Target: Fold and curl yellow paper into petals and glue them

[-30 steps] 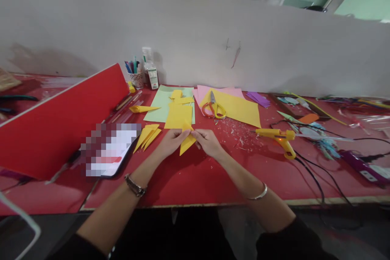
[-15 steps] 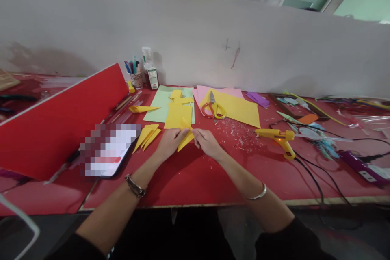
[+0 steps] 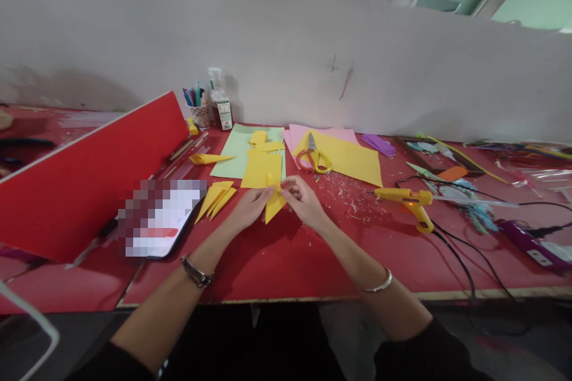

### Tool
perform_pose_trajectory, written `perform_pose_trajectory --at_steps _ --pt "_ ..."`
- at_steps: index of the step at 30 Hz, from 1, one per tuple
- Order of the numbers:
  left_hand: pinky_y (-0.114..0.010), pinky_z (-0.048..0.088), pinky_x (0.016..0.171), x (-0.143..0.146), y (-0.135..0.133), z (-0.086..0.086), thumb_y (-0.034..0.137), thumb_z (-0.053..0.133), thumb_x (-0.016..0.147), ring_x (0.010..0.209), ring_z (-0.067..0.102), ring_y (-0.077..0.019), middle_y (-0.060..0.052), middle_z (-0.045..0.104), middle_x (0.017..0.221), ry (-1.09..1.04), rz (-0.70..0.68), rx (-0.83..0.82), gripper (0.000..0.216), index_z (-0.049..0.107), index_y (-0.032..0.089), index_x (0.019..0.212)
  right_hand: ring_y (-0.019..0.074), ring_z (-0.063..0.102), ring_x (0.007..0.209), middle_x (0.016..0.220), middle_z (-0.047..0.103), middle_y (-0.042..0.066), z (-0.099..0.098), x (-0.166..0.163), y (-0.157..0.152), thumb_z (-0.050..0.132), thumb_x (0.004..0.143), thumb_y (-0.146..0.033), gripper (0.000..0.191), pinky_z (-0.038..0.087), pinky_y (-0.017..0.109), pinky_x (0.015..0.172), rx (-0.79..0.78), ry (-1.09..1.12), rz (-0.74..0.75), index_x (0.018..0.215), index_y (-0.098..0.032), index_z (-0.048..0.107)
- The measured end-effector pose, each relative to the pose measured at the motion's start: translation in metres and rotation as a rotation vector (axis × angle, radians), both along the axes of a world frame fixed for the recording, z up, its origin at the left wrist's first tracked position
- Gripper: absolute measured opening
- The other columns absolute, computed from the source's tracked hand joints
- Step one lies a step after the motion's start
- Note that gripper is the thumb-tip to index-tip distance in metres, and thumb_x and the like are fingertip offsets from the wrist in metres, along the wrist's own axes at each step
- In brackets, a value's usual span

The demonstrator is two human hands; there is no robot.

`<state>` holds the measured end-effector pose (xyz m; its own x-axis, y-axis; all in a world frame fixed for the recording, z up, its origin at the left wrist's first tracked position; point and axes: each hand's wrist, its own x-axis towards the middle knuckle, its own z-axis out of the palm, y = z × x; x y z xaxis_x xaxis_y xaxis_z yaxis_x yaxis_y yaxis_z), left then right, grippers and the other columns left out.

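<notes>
Folded yellow paper (image 3: 273,211) (pointed), bare pinching fingers (image 3: 265,194)

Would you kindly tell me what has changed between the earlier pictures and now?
The right hand's fingers have lifted, arching higher beside the folded yellow paper. The paper's lower point, tilted left half a second ago, has swung back slightly right. The left hand keeps its hold; whether the right still grips is unclear. The scissors and glue gun stayed put.
</notes>
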<state>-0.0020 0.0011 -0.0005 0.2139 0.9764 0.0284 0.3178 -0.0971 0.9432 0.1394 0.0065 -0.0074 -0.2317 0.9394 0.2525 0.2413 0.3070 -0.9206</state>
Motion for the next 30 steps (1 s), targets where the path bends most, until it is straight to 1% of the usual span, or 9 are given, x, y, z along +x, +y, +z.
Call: perform_pose_trajectory --at_steps 4,7,9,13,15,18,23,27,30 --pt "-0.022 0.034 0.049 0.0001 0.0003 0.0012 0.046 0.038 0.067 0.054 0.045 -0.0125 0.001 0.050 0.054 -0.086 0.082 -0.021 0.034 0.047 0.016 0.056 0.0094 0.050 0.068 0.075 0.050 0.000 0.0027 0.0018 -0.0010 0.050 0.071 -0.023 0.017 0.042 0.022 0.062 0.165 0.015 0.051 0.088 -0.020 0.050" --pt "-0.024 0.038 0.054 -0.0013 0.0022 -0.0006 0.048 0.039 0.066 0.060 0.048 -0.0148 -0.001 0.054 0.058 -0.109 0.162 -0.033 0.036 0.051 0.015 0.058 0.0122 0.050 0.078 0.086 0.052 0.003 0.0065 0.0042 -0.0030 0.057 0.067 -0.024 0.023 0.043 0.025 0.068 0.204 -0.046 0.123 0.089 -0.020 0.053" --pt "-0.024 0.038 0.054 -0.0025 0.0033 -0.0018 0.049 0.040 0.065 0.061 0.049 -0.0155 -0.001 0.055 0.058 -0.110 0.203 -0.028 0.036 0.051 0.015 0.056 0.0132 0.051 0.080 0.088 0.053 0.004 0.0083 0.0054 -0.0036 0.060 0.065 -0.027 0.026 0.043 0.026 0.070 0.212 -0.072 0.158 0.089 -0.020 0.055" --pt "-0.025 0.040 0.056 -0.0040 0.0043 -0.0030 0.047 0.042 0.064 0.062 0.051 -0.0165 -0.001 0.055 0.057 -0.103 0.215 -0.017 0.034 0.050 0.016 0.054 0.0126 0.052 0.074 0.081 0.054 0.003 0.0085 0.0053 -0.0026 0.057 0.068 -0.032 0.017 0.043 0.026 0.067 0.202 -0.059 0.141 0.078 -0.019 0.058" --pt "-0.025 0.041 0.058 -0.0040 0.0035 -0.0026 0.044 0.041 0.066 0.063 0.052 -0.0164 -0.001 0.056 0.057 -0.105 0.188 -0.020 0.032 0.051 0.016 0.054 0.0120 0.052 0.071 0.076 0.055 0.003 0.0077 0.0041 -0.0016 0.054 0.070 -0.033 0.016 0.043 0.025 0.064 0.186 -0.030 0.097 0.070 -0.018 0.057" --pt "-0.025 0.041 0.054 -0.0034 -0.0001 -0.0001 0.037 0.037 0.069 0.055 0.051 -0.0150 0.000 0.053 0.050 -0.121 0.067 -0.054 0.029 0.050 0.017 0.053 0.0109 0.050 0.063 0.065 0.053 0.001 0.0069 0.0027 -0.0004 0.052 0.071 -0.033 0.018 0.041 0.024 0.060 0.135 0.018 0.031 0.062 -0.017 0.053" --pt "-0.024 0.039 0.049 -0.0022 -0.0030 0.0019 0.029 0.031 0.071 0.044 0.046 -0.0123 0.002 0.048 0.044 -0.189 -0.098 -0.069 0.028 0.046 0.018 0.052 0.0086 0.047 0.054 0.058 0.051 -0.002 0.0070 0.0025 0.0005 0.055 0.066 -0.031 0.016 0.039 0.022 0.054 0.011 0.075 0.015 0.061 -0.016 0.051" --pt "-0.024 0.038 0.049 -0.0013 -0.0002 0.0002 0.037 0.030 0.074 0.045 0.044 -0.0118 0.002 0.046 0.044 -0.192 -0.113 -0.053 0.033 0.043 0.018 0.049 0.0080 0.046 0.054 0.059 0.050 -0.003 0.0057 0.0015 0.0001 0.057 0.063 -0.030 0.015 0.039 0.022 0.053 -0.017 0.121 0.034 0.065 -0.017 0.049" --pt "-0.022 0.032 0.044 0.0000 0.0005 0.0010 0.045 0.044 0.066 0.043 0.038 -0.0095 0.004 0.039 0.043 -0.112 -0.109 -0.011 0.034 0.039 0.018 0.046 0.0085 0.047 0.056 0.061 0.051 -0.003 0.0043 0.0003 -0.0007 0.058 0.062 -0.029 0.016 0.039 0.022 0.054 0.026 0.146 0.016 0.069 -0.018 0.048"
